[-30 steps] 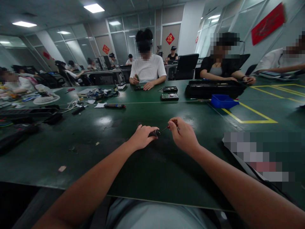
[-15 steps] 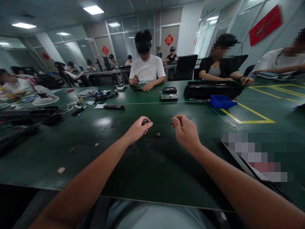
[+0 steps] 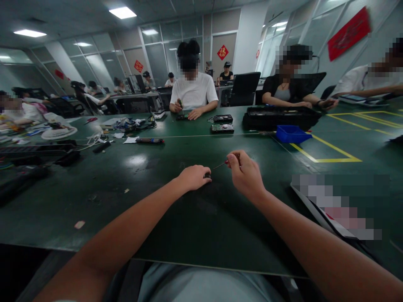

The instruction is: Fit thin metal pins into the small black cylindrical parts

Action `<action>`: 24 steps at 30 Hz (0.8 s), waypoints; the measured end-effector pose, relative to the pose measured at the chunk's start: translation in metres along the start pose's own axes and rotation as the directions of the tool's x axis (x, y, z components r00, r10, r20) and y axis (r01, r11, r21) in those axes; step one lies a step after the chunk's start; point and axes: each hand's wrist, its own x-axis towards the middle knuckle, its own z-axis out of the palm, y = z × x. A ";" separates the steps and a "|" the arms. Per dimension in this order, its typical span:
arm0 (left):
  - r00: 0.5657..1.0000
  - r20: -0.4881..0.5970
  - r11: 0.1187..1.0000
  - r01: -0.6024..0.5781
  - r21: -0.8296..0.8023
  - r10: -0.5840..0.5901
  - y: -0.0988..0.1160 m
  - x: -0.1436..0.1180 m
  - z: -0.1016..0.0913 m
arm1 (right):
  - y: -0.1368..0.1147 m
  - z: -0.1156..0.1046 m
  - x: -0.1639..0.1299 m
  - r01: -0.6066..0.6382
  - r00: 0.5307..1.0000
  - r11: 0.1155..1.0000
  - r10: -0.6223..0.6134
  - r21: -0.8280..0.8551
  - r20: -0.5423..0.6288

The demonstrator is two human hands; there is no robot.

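Note:
My left hand [image 3: 193, 177] is turned palm down just above the green table. Its fingers are closed round a small dark round part [image 3: 207, 178], most of which they cover. My right hand [image 3: 245, 172], to the right, grips a thin screwdriver [image 3: 221, 165] with some red at the handle. The metal shaft points left and slightly down, its tip close to my left fingertips but apart from them. The little round metal piece that lay between my hands earlier is not seen apart from the hand; whether it is under the fingers I cannot tell.
On the green table [image 3: 176, 226] a dark pen-shaped tool [image 3: 150, 141] lies ahead to the left. Two open devices [image 3: 222, 128], a blue tray [image 3: 292, 134] and a long black casing [image 3: 280, 119] stand further back. Co-workers sit across the table; one person [image 3: 193, 92] works directly opposite.
My left hand has moved right and a little down, turning palm down over the spot where the small round metal piece lay. My right hand with the screwdriver has hardly moved.

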 end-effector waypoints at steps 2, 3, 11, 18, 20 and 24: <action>1.000 -0.006 1.000 -0.012 0.009 0.012 0.000 0.000 0.000 | 0.000 0.000 0.000 -0.004 1.000 1.000 0.004 0.000 -0.004; 1.000 -0.014 1.000 -0.014 -0.001 0.014 -0.001 0.000 -0.001 | 0.001 0.000 0.000 -0.005 1.000 1.000 0.005 -0.002 -0.005; 0.968 -0.131 0.744 0.075 -0.664 -0.215 -0.039 -0.019 -0.027 | 0.001 -0.001 0.000 -0.005 1.000 1.000 0.005 0.021 -0.002; 0.818 -0.166 0.270 -0.013 -0.963 -0.550 -0.104 -0.080 -0.072 | 0.003 0.000 0.000 -0.002 1.000 1.000 0.002 0.021 0.011; 0.691 -0.155 0.213 -0.002 -0.977 -0.705 -0.124 -0.106 -0.086 | 0.004 0.000 0.000 0.000 1.000 1.000 -0.001 0.018 0.012; 0.422 -0.182 0.204 0.008 -0.979 -0.888 -0.168 -0.164 -0.109 | 0.005 0.002 0.000 0.004 1.000 1.000 -0.004 0.012 0.009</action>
